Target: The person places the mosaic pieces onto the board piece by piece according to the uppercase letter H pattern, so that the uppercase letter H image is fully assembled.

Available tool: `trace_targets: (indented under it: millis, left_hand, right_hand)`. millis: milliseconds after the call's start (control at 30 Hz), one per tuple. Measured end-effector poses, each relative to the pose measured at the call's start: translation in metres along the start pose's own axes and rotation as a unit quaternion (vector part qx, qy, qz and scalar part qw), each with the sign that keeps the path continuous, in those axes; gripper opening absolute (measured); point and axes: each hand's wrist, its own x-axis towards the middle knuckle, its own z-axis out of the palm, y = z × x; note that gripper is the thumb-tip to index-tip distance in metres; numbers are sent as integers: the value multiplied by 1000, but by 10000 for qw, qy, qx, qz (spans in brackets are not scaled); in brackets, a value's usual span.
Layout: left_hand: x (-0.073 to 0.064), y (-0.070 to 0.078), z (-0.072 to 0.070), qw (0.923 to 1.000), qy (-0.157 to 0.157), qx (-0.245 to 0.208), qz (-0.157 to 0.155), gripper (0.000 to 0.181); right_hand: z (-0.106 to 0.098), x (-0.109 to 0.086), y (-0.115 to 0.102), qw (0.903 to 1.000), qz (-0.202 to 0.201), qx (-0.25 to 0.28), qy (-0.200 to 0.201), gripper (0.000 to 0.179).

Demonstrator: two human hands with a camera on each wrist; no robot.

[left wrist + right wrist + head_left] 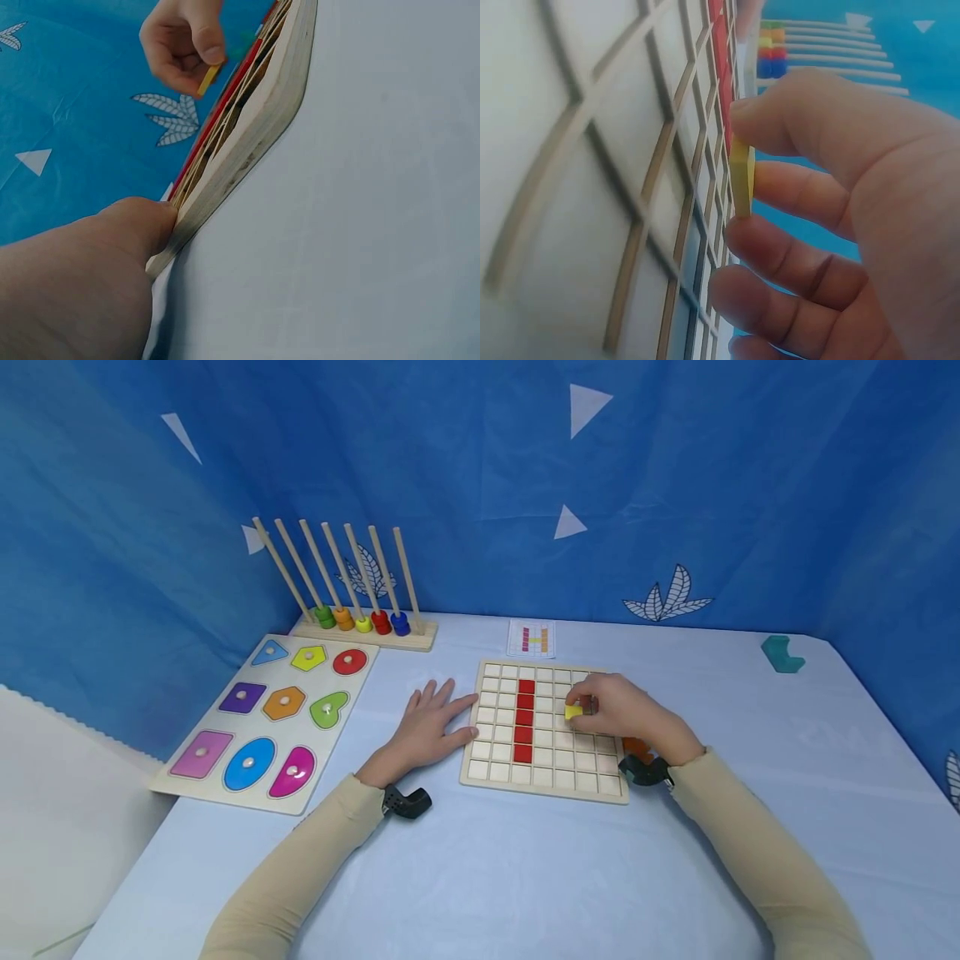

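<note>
Pinching a yellow tile [573,712] between thumb and fingers, the right hand [618,706] held it over the grid board [540,791], to the right of a column of five red tiles [523,717]. Whether the tile touched the board could not be told, though the wrist views showed it roughly parallel to the face. The left hand [429,727] lay with fingers spread, its thumb and forefinger touching the board's left edge.

The likeliest slip was misalignment: released slightly off or turned, the tile might have perched on the raised ribs instead of dropping into a square. The right hand covered neighbouring cells in the head view, so a misplacing against the patterned card [532,639] beyond the board was possible. An orange piece [637,750] lay partly hidden by the right wrist, where the black wrist camera [645,770] could have snagged or pushed it. And if the left hand pressed unevenly, a bump might have shifted the board.
</note>
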Motion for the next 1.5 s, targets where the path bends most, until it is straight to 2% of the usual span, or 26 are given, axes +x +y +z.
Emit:
trace_targets:
  millis: [233, 433, 700, 1133, 1500]
  left_hand:
    - [1, 0, 1, 10000, -37, 1, -31, 65]
    - [2, 1, 1, 10000, -43, 11, -31, 65]
    - [2, 0, 2, 10000, -33, 19, -35, 65]
    - [1, 1, 0, 10000, -40, 22, -38, 65]
    - [1, -1, 0, 10000, 19, -11, 18, 64]
  right_hand:
    - [5, 10, -9, 9994, -339, -32, -25, 26]
    - [10, 15, -13, 9994, -293, -115, -153, 26]
    - [14, 21, -17, 9987, -462, -87, -201, 24]
    - [15, 22, -24, 9985, -454, -13, -317, 23]
    - [19, 25, -26, 9985, -467, -85, -269, 21]
